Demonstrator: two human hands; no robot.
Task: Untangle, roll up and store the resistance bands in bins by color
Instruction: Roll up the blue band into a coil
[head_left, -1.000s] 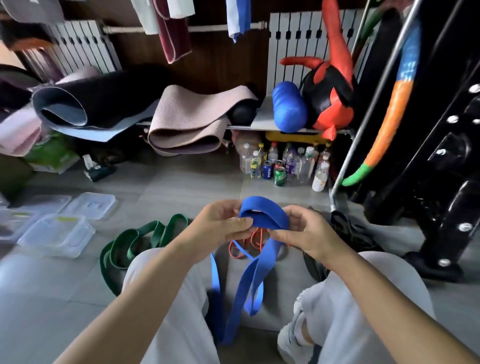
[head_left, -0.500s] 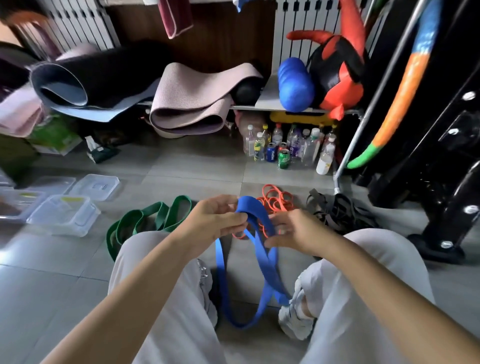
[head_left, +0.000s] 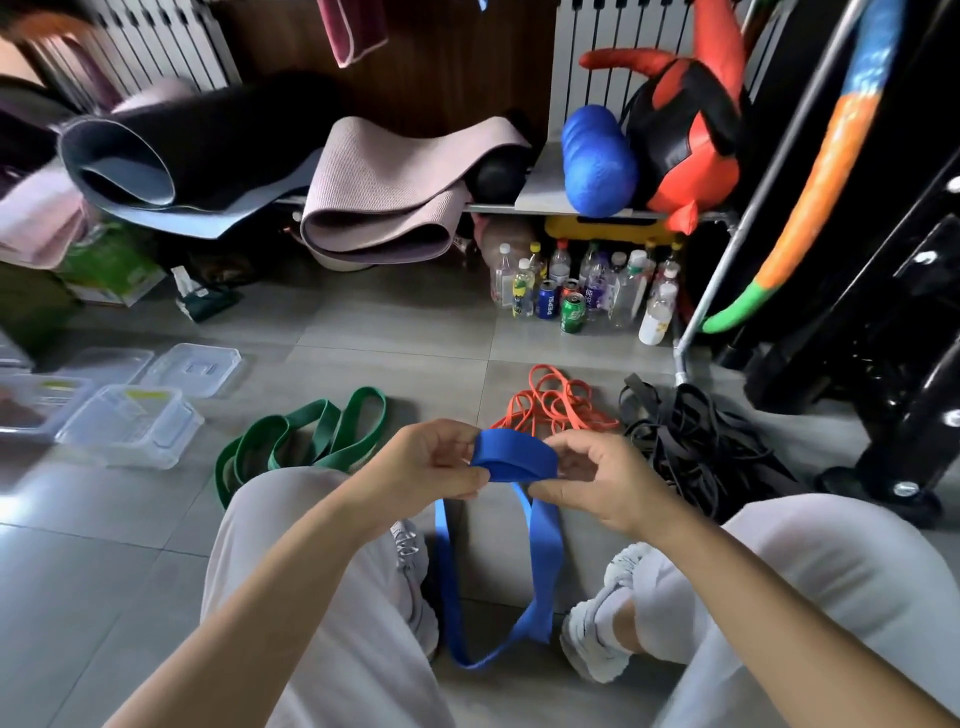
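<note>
Compared with half a second earlier, the rolled part of the blue band (head_left: 514, 460) is a wider, flatter coil held level between the hands, and its free loop hangs shorter between the knees. Left hand (head_left: 423, 465) pinches the coil's left edge between thumb and fingers; right hand (head_left: 597, 480) pinches the right edge, fingers curled around the roll. Below the coil, two blue strands drop to the floor (head_left: 363, 332) between the shoes and join in a loop. Green band (head_left: 306, 441) lies in loose folds on the floor to the left of the hands, partly hidden by the left knee. Orange bands (head_left: 553, 402) lie in a tangle just beyond the hands, with a heap of black bands (head_left: 696, 441) to their right, near the right knee. Clear plastic bins (head_left: 130, 431) and separate lids (head_left: 192, 369) sit on the floor at far left, well apart from the blue band.
</note>
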